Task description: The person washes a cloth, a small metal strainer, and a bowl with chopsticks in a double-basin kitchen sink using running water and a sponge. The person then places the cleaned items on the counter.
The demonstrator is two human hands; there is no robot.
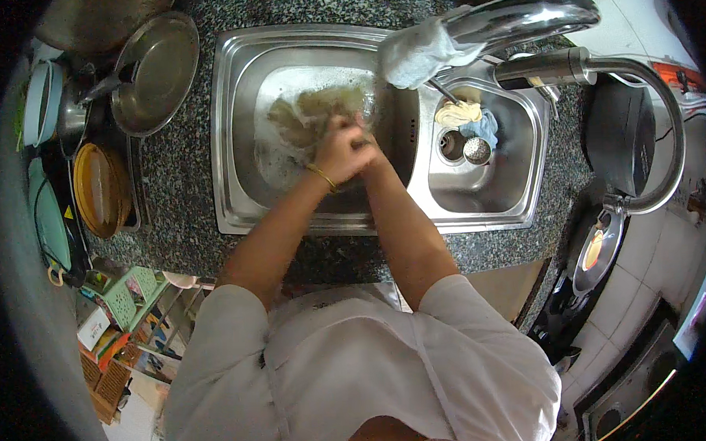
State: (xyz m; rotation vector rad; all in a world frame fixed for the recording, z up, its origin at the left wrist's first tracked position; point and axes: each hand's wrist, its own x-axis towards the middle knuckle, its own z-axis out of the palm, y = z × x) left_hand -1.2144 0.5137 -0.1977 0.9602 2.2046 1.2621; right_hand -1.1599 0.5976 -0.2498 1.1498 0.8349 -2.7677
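Both hands are together over the large basin of a stainless-steel sink [225,137]. My left hand [341,153], with a yellow bracelet at the wrist, presses against my right hand [368,146], which is partly covered by it. Just beyond the fingers, a blurred greenish-brown mass [301,116], perhaps cloth or leaves, lies in sudsy water [273,159]. Motion blur and overlap hide whether either hand grips it. Above the basin's right side, a white cloth [410,52] is wrapped around the end of a chrome faucet [521,21].
The small right basin holds a yellow cloth [457,114], a blue cloth [486,126] and a metal strainer [477,150]. On the left counter are a frying pan [160,75] and orange-yellow plates [94,190]. A curved metal spout [677,123] rises at right, near another pan [596,251].
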